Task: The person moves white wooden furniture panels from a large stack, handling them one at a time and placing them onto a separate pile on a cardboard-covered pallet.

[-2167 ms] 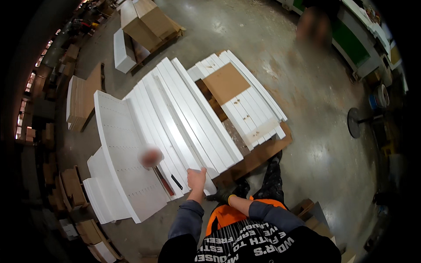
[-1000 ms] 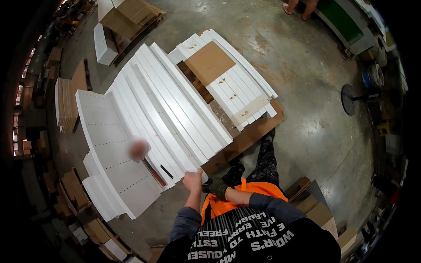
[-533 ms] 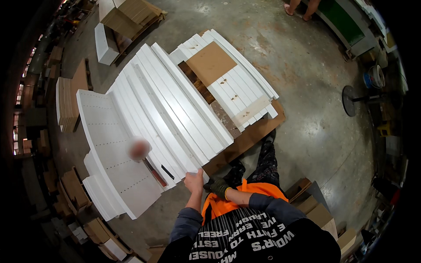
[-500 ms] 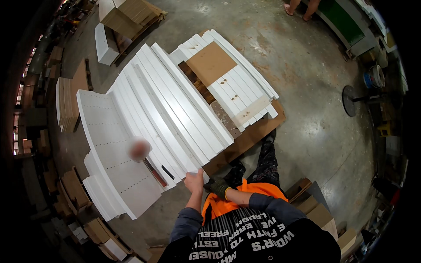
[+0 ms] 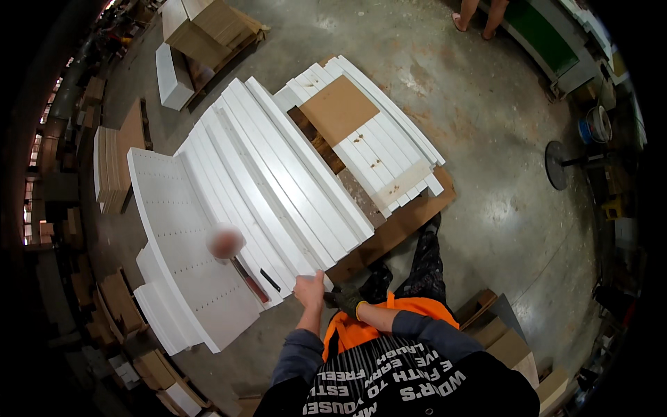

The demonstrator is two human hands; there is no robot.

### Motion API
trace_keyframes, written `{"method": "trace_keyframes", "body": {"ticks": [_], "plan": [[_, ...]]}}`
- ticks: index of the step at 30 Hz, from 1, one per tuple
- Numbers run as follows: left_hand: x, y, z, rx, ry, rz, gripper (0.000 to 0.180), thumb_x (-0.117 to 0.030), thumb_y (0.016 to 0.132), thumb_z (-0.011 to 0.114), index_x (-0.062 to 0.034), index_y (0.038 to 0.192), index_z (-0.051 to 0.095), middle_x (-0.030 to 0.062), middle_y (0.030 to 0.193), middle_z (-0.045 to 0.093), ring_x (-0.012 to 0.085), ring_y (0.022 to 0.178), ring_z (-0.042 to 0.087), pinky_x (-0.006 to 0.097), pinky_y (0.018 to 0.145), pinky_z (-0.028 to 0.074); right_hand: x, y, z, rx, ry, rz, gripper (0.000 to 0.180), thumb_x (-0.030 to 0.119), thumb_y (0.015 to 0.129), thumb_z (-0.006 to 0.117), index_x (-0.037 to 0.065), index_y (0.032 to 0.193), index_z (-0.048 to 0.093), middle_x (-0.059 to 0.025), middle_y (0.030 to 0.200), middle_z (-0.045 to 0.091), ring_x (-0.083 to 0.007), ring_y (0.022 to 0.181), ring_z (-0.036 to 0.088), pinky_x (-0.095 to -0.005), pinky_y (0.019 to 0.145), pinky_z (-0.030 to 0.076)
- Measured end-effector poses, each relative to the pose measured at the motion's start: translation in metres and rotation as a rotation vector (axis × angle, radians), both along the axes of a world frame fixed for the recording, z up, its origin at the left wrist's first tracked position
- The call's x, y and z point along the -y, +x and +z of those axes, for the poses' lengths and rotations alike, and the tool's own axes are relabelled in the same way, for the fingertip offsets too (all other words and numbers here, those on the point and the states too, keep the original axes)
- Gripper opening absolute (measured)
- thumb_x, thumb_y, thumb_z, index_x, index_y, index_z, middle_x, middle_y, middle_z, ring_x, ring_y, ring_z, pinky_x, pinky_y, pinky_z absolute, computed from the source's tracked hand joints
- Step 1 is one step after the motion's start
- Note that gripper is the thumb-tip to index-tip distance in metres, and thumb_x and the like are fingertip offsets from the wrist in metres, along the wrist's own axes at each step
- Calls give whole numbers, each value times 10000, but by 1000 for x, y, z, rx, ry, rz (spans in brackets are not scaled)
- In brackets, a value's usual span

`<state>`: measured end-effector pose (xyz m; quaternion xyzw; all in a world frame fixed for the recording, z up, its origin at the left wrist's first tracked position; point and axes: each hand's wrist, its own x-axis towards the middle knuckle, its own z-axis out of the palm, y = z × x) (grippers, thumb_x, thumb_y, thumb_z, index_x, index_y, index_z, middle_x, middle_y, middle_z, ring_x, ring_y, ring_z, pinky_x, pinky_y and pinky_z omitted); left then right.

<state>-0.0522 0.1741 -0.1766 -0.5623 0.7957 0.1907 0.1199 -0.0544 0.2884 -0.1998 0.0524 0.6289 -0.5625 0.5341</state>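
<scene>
Drilled panel (image 5: pixel 184 250): white, lying flat at far left beside the stack.
White boards (image 5: pixel 278 181): long stack; near ends reach the hands.
Left hand (image 5: pixel 309 290): fingers closed on a board end, seemingly mid-grasp.
Right hand (image 5: pixel 345 302): gloved, alongside; grip unclear, it likely needs a firm hold too.

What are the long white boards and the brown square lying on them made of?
The long white boards look like wood or fibreboard with a smooth painted or laminated white face; the even, slightly shiny colour suggests it, though the core is hidden. The flat brown square panel looks like bare hardboard or cardboard: matte, plain tan, no grain visible. The left hand touches the boards' near end.
</scene>
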Motion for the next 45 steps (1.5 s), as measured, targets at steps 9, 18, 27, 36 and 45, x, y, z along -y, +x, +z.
{"method": "trace_keyframes", "body": {"ticks": [9,18,27,36,45], "plan": [[3,-22,18,130,-34,-137,623,-452,647,640,58,975,496,270,886,619,422,862,600,464,773,477,16,-7,-27,-105,44,266,412,454,779,604,43,782,626,-86,631,618,-177,568,571,-321,553,447],[8,-27,15,176,7,-137,627,-440,645,632,66,990,498,266,907,620,415,883,600,464,785,477,14,3,-54,-299,-28,404,189,397,821,534,259,892,643,-39,746,627,-227,678,598,-370,602,455],[12,-23,16,182,12,-110,631,-458,651,625,59,989,496,265,925,618,418,895,595,468,797,469,11,-21,-19,22,-52,283,384,409,766,634,43,875,599,-105,770,621,-168,677,597,-307,597,462],[-3,-36,25,141,-42,-37,749,-443,657,663,66,1145,411,259,1161,484,385,1098,475,447,884,422,-80,-68,-104,-48,55,-209,441,307,739,685,56,1082,565,-87,932,627,-182,805,586,-297,695,470],[-30,-123,-3,-446,-199,-698,587,-256,749,671,54,1186,433,248,1248,375,403,1162,366,447,959,346,-74,-129,-107,-879,240,117,731,252,705,685,-5,1313,372,-177,1235,515,-307,1114,508,-344,949,399]]}}
